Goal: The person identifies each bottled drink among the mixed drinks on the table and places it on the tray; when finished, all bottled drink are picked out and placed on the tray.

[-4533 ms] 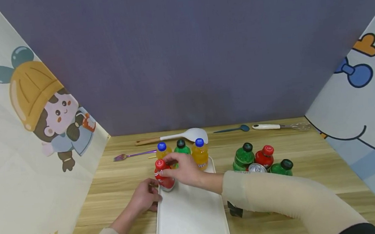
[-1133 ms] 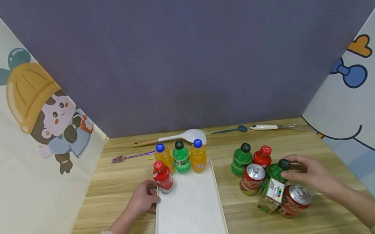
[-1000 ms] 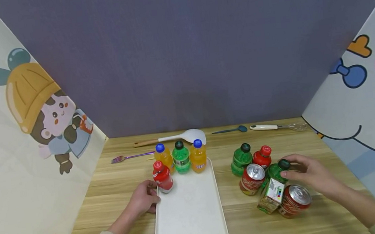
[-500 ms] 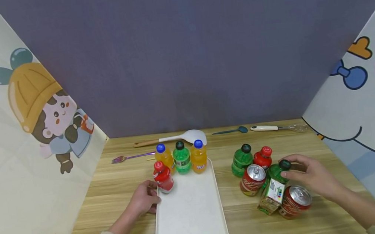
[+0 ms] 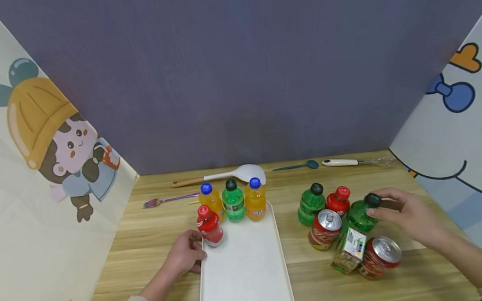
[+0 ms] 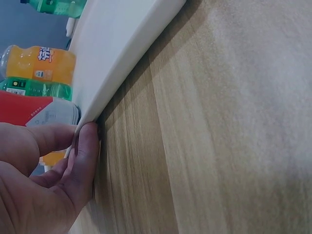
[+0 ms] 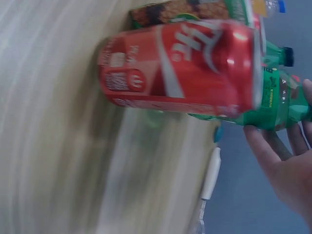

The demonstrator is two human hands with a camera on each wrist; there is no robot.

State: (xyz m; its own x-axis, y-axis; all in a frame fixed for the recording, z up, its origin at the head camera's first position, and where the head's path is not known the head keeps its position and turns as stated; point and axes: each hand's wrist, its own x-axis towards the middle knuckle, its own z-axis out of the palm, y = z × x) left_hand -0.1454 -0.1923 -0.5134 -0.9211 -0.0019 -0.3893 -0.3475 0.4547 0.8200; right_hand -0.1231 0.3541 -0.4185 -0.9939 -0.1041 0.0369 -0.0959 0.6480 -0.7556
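Right hand (image 5: 405, 212) is pinching the cap of one green bottle (image 5: 360, 215) beside two red cans (image 5: 379, 257), left hand (image 5: 185, 255) is gripping the white tray (image 5: 246, 284) edge; four bottles standing there, labels unreadable.

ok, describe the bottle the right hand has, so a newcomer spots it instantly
Right of the white tray stands a cluster of drinks. The green bottle at its right edge has a black cap, pinched by the right hand. The other green bottle there stands untouched, farther left.
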